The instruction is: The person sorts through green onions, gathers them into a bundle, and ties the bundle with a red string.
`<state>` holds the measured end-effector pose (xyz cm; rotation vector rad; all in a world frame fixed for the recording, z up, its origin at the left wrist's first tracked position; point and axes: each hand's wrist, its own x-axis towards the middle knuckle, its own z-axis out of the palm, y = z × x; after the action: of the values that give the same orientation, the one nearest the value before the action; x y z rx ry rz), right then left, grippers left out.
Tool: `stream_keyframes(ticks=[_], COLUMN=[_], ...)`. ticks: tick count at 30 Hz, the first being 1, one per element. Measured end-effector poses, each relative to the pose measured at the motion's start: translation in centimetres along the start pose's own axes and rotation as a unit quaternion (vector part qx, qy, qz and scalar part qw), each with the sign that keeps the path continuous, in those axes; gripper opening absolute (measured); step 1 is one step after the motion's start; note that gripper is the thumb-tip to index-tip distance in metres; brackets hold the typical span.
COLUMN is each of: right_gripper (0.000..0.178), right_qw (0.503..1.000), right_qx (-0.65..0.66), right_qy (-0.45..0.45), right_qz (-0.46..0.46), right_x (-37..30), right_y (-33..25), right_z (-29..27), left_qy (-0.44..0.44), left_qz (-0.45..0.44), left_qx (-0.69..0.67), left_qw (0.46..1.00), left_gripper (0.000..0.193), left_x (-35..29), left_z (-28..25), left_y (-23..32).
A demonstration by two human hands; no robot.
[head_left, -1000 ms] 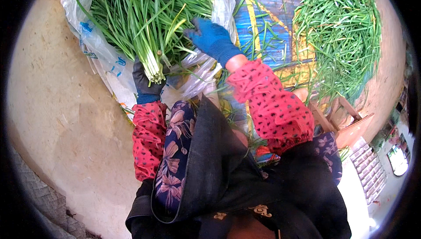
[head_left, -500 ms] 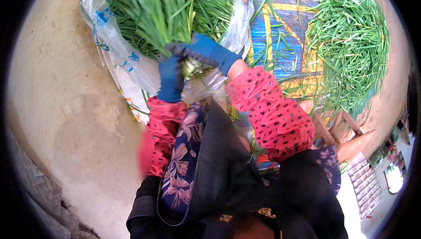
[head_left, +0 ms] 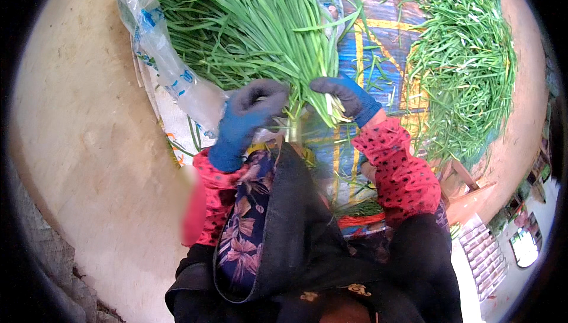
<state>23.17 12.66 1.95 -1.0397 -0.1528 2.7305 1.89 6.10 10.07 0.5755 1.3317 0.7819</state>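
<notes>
A bunch of garlic chives (head_left: 322, 83), long green leaves with pale stem ends, lies over the plastic bag's near right side. My right hand (head_left: 350, 98), in a blue glove with a grey palm, is closed around it near the pale ends. To its left, my left hand (head_left: 251, 113) wears a matching glove. Its fingers are curled with the tips together beside some stems; what lies between them, if anything, is hidden. Behind both hands, the clear plastic bag (head_left: 177, 80) with blue print is full of chives (head_left: 236, 21).
A large heap of loose chives (head_left: 464, 68) covers the right side of a blue and yellow sheet (head_left: 367, 56). Stray leaves lie between heap and bag. A small wooden stool (head_left: 470, 195) stands at the near right. Bare floor (head_left: 100, 145) stretches along the left.
My hands have moved apart and nearer to me. The bunch, upright between both hands before, now rests in my right hand with its pale ends turned toward the lower right.
</notes>
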Motion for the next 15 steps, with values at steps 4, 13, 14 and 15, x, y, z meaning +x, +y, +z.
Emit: stream_keyframes(ticks=[4,13,14,15], right_gripper=[0.034,0.037,0.038,0.049], right_qw=[0.999,0.924,0.906,0.861], right_qx=[-0.031,-0.374,-0.413,-0.506], right_qy=[-0.043,-0.077,-0.089,-0.020], right_qz=[-0.003,0.003,0.010,-0.054], right_x=[-4.0,-5.6,-5.5,-5.0], right_y=[2.6,6.3,5.9,5.2], right_z=[-3.3,-0.5,-0.6,-1.8], left_qy=[-0.158,-0.065,-0.071,-0.076], left_qz=[-0.088,0.038,0.002,-0.033], left_qx=[-0.042,-0.366,-0.362,-0.359], left_qw=[0.983,0.928,0.929,0.930], left_gripper=[0.051,0.044,0.042,0.041], left_x=[0.3,4.7,4.7,4.8], left_z=[-4.2,-0.5,-0.2,0.1], left_y=[-6.6,-9.2,-9.2,-9.1])
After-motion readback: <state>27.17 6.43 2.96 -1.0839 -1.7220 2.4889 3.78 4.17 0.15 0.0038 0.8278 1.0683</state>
